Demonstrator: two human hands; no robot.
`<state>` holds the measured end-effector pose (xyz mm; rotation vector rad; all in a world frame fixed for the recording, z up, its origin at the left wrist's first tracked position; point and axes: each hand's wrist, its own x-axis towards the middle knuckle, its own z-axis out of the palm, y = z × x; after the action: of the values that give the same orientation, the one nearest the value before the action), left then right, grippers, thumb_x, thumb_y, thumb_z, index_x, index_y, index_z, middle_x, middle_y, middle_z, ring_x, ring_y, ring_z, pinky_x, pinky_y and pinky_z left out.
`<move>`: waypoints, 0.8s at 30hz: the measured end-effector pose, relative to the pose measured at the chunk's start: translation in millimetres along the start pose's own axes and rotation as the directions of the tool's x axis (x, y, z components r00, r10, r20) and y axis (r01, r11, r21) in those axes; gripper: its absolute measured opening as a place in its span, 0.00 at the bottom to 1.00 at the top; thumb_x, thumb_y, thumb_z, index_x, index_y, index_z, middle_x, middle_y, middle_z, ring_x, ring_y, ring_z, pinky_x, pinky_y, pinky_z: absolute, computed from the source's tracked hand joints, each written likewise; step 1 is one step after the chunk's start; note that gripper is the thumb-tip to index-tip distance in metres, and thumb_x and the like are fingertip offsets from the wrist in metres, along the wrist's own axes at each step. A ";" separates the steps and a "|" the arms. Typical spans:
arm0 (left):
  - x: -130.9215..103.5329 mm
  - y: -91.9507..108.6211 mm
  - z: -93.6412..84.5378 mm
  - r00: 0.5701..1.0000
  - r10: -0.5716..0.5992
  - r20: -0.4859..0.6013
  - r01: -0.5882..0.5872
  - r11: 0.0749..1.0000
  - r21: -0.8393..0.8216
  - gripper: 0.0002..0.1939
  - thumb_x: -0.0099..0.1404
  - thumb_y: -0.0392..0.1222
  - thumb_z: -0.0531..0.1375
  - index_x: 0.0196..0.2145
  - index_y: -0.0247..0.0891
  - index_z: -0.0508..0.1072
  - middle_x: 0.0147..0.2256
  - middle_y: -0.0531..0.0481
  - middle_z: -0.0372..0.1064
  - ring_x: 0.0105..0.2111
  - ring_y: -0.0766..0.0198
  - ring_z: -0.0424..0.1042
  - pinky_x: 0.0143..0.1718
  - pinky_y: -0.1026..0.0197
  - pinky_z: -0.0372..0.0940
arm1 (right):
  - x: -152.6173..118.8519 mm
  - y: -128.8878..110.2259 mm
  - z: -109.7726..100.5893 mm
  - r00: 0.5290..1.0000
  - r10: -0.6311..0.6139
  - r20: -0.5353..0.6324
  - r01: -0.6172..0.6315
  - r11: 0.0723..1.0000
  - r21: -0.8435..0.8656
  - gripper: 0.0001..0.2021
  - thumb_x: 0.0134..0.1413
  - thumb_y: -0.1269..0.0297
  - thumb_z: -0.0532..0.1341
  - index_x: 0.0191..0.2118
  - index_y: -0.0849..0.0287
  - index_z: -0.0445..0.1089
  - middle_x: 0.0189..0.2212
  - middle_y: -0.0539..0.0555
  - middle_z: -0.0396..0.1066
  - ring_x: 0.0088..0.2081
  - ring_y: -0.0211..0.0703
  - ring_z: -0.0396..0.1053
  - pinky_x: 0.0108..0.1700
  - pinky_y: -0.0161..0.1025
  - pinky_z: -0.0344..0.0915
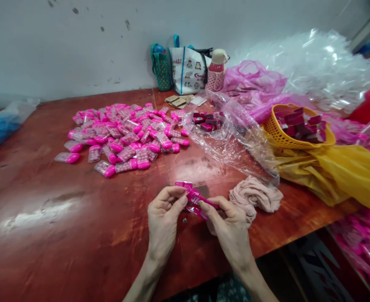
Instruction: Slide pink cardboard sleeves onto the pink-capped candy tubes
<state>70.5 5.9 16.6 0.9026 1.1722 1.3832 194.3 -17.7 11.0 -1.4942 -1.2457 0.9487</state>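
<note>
Above the near part of the table, my left hand (164, 224) pinches one end of a shiny pink printed label (194, 195) between thumb and forefinger. The thumb and fingers of my right hand (230, 228) are closed on its other end. More glossy pink material hangs just below; whether it is a separate label I cannot tell. A crumpled pale pink cloth (257, 195) lies beside my right hand. Farther off to the left spreads a pile of small clear containers (142, 157) with pink caps, filled with small pink balls.
A clear plastic bag (232, 144) with dark pink pieces (208, 121) lies right of the pile. A yellow basket (277, 130) of similar pieces stands by a yellow plastic bag (339, 167). At the back are a printed bag (188, 69) and a bottle (216, 69).
</note>
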 end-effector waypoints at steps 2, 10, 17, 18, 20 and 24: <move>-1.2 1.3 0.6 1.000 0.013 0.024 -0.015 0.998 0.069 0.05 0.55 0.33 0.60 0.30 0.38 0.73 0.29 0.54 0.71 0.30 0.69 0.69 0.32 0.69 0.63 | 1.8 1.6 -1.6 0.997 -0.083 -0.002 0.083 0.993 -0.080 0.10 0.55 0.61 0.56 0.29 0.59 0.70 0.23 0.50 0.67 0.25 0.38 0.63 0.26 0.33 0.59; 0.5 6.1 -2.6 0.992 -0.039 0.119 0.003 0.959 0.285 0.05 0.52 0.37 0.63 0.29 0.37 0.71 0.26 0.54 0.69 0.26 0.68 0.67 0.28 0.67 0.62 | 1.9 0.0 -7.8 0.960 -0.249 0.126 0.274 0.929 -0.247 0.12 0.60 0.68 0.50 0.28 0.59 0.67 0.23 0.51 0.63 0.28 0.40 0.60 0.30 0.36 0.56; 7.2 6.4 -5.9 0.987 0.032 0.159 -0.078 0.953 0.293 0.07 0.56 0.36 0.60 0.22 0.36 0.67 0.29 0.52 0.66 0.29 0.68 0.64 0.30 0.66 0.59 | 1.6 1.9 -11.2 0.941 -0.271 0.204 0.317 0.917 -0.242 0.11 0.59 0.69 0.52 0.28 0.60 0.67 0.24 0.51 0.63 0.28 0.40 0.60 0.30 0.36 0.54; 6.9 7.0 -5.6 0.985 0.050 0.164 -0.095 0.955 0.282 0.07 0.57 0.36 0.59 0.22 0.36 0.67 0.29 0.52 0.66 0.29 0.68 0.64 0.30 0.66 0.59 | 1.8 2.3 -12.2 0.945 -0.265 0.192 0.305 0.925 -0.227 0.10 0.59 0.69 0.52 0.29 0.59 0.67 0.24 0.51 0.63 0.28 0.40 0.60 0.30 0.36 0.54; 5.7 8.0 -5.0 0.980 0.085 0.182 -0.133 0.953 0.272 0.08 0.58 0.36 0.58 0.21 0.36 0.66 0.30 0.52 0.66 0.30 0.68 0.64 0.31 0.66 0.58 | 2.5 3.0 -14.7 0.953 -0.246 0.177 0.278 0.941 -0.194 0.10 0.59 0.69 0.52 0.29 0.59 0.68 0.24 0.50 0.64 0.28 0.39 0.61 0.31 0.35 0.54; 4.3 9.7 -5.3 0.958 0.146 0.248 -0.221 0.925 0.309 0.08 0.59 0.36 0.57 0.22 0.36 0.66 0.34 0.49 0.67 0.36 0.63 0.66 0.37 0.64 0.58 | 4.5 4.0 -18.7 0.961 -0.190 0.202 0.217 0.969 -0.122 0.11 0.60 0.68 0.52 0.27 0.59 0.67 0.23 0.49 0.63 0.26 0.37 0.60 0.29 0.34 0.53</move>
<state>62.4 9.6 24.4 1.4049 1.1910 1.2093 213.8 -16.8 12.0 -1.3756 -1.6019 0.8940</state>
